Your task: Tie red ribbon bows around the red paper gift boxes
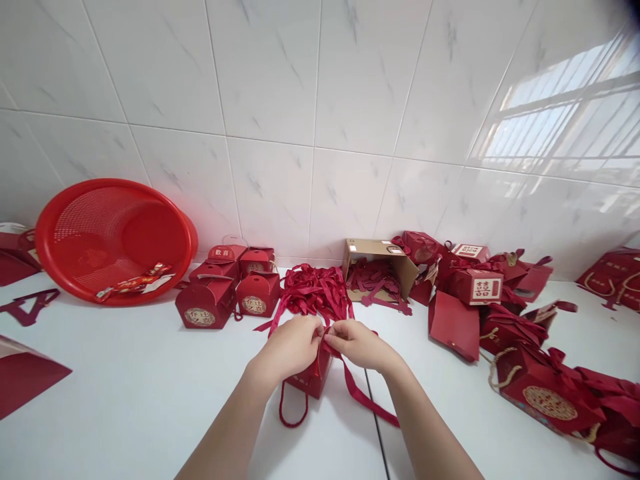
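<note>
A small red gift box stands in front of me on the white table, a dark red cord handle looping from its near side. Over its top, both my hands meet. Thumb and fingers of my left hand are pinched at the box top, on what looks like red ribbon. My right hand pinches a red ribbon, whose long tail trails down to the right across the table. The fingers cover most of the box top, so the ribbon's path there is hidden.
Behind my hands lies a heap of red ribbons, with closed red boxes to its left. A cardboard carton holds dark red pieces. Many ribboned boxes crowd the right. A red plastic basket lies tipped at the left, with wrapped sweets inside.
</note>
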Available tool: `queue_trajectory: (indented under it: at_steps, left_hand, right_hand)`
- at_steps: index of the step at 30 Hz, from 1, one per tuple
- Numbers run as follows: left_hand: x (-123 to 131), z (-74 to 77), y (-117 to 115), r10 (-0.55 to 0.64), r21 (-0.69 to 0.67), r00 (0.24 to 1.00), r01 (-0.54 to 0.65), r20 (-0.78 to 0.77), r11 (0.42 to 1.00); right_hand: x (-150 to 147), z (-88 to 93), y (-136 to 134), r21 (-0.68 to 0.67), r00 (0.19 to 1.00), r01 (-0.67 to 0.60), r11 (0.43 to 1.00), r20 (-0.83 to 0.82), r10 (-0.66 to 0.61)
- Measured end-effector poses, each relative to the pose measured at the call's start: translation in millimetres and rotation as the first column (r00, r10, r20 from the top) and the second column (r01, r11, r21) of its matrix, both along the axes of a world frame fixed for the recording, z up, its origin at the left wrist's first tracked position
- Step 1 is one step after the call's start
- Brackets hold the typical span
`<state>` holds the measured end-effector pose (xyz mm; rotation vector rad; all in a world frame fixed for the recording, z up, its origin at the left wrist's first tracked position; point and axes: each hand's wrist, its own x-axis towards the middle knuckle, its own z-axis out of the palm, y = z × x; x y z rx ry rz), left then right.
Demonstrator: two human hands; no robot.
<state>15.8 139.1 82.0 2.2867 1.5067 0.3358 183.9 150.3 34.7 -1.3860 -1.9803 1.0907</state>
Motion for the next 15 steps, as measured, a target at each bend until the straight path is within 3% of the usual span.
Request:
queue_trajectory:
  at_steps: [4, 7, 10, 12, 15]
  left_hand:
    - [-1.5, 7.0, -3.3, 0.004, 0.026, 0.995, -0.007, 0.103, 1.0]
    - [-2.8, 20.0, -12.8, -0.023, 0.078, 0.982, 0.009, 0.188, 0.997]
    - [-4.6, 31.2, -22.7, -0.053, 0.123, 0.947, 0.014, 0.317, 0.992]
    - [-8.5, 32.6, -24.6, -0.024, 0.158, 0.932, -0.036, 0.361, 0.987]
    - [-19.8, 24.3, -17.7, 0.095, 0.132, 0.962, -0.132, 0.256, 0.982]
  right_hand:
    - [1.1, 9.8, -6.6, 0.191, 0.991, 0.13, 0.973, -0.005, -0.132]
    - [0.9, 20.4, -11.7, 0.331, 0.993, 0.088, 0.94, -0.106, -0.056]
    - [2.7, 30.9, -16.8, 0.361, 0.964, 0.055, 0.931, -0.261, 0.044]
    - [7.4, 36.8, -21.0, 0.338, 0.931, 0.102, 0.935, -0.363, 0.03]
    - [19.9, 44.6, -30.1, 0.318, 0.855, 0.242, 0.917, -0.517, -0.046]
